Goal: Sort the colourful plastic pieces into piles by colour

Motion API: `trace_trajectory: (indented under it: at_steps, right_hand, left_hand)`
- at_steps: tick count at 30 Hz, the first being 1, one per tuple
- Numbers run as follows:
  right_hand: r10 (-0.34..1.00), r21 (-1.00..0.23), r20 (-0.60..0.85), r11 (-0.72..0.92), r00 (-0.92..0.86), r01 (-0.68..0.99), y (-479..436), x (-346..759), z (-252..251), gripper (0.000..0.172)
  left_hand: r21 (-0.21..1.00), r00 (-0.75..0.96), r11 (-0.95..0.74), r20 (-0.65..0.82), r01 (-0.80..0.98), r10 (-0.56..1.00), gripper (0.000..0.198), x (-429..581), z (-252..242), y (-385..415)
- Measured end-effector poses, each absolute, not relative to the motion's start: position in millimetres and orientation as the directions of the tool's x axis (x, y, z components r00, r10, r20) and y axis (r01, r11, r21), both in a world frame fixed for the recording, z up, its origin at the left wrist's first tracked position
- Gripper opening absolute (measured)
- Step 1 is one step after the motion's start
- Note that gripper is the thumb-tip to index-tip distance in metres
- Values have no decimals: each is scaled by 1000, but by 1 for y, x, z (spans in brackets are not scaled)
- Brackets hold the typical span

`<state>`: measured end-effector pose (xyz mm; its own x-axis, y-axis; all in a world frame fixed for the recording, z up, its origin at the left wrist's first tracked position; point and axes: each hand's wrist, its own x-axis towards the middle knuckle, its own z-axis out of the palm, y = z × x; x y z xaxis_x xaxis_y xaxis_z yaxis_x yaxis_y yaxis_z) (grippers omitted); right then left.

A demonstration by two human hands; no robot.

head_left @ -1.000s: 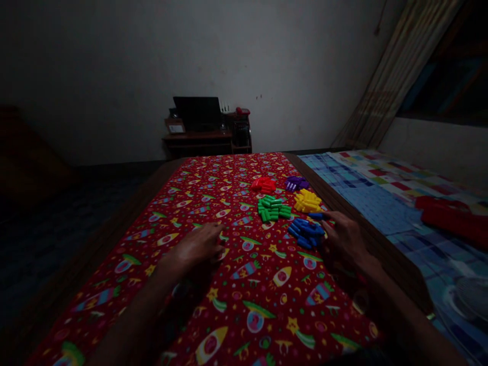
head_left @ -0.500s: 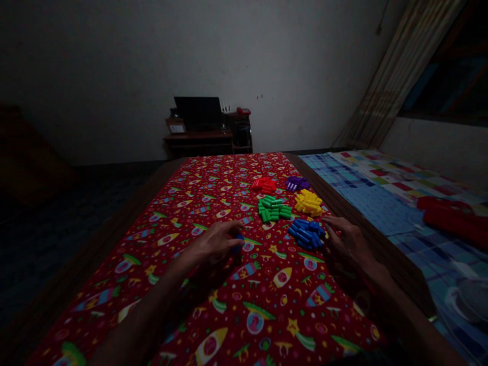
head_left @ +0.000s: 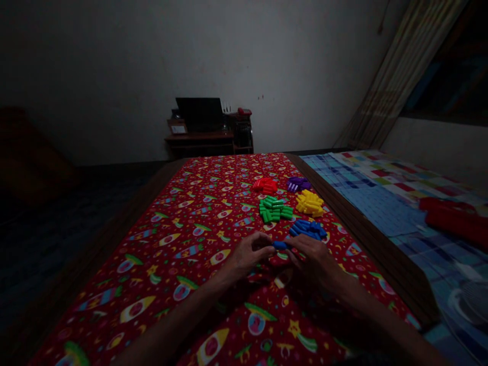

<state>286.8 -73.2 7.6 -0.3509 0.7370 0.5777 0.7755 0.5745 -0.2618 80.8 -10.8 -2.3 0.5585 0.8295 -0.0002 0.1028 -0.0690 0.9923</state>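
Between my two hands is a small blue cylindrical piece (head_left: pixel 280 245), held just above the cloth. The thumb and forefinger of my left hand (head_left: pixel 247 254) close on its left end. My right hand (head_left: pixel 316 259) pinches the right end, its fingers covering part of it; whether this is one piece or two together I cannot tell. Right behind my right hand lies a pile of blue pieces (head_left: pixel 307 228). Farther off are piles of green pieces (head_left: pixel 273 209), yellow pieces (head_left: pixel 309 203), red pieces (head_left: pixel 266 185) and purple pieces (head_left: pixel 298 183).
A red cloth with rockets and stars (head_left: pixel 168 239) covers the wooden table (head_left: pixel 404 274). Along the right side is a bed with a checked blue sheet (head_left: pixel 430 254), a red bag (head_left: pixel 455 221) and a small fan (head_left: pixel 475 300). A desk with a dark monitor (head_left: pixel 200 114) stands by the wall.
My left hand has moved right with a blue piece. My right hand has come left from the right edge of the blue pile, and both hands now meet at the blue piece.
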Motion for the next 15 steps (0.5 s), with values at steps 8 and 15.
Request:
trace_trajectory:
  at_steps: [8, 15]
  right_hand:
    - [798, -338, 596, 344, -84, 876, -64, 358, 12, 23]
    - [791, -376, 611, 312, -20, 873, -65, 376, -4, 27]
  left_hand:
    - [963, 429, -191, 92, 193, 899, 32, 66, 8, 3]
    - [966, 262, -173, 119, 193, 958, 37, 45, 0, 36]
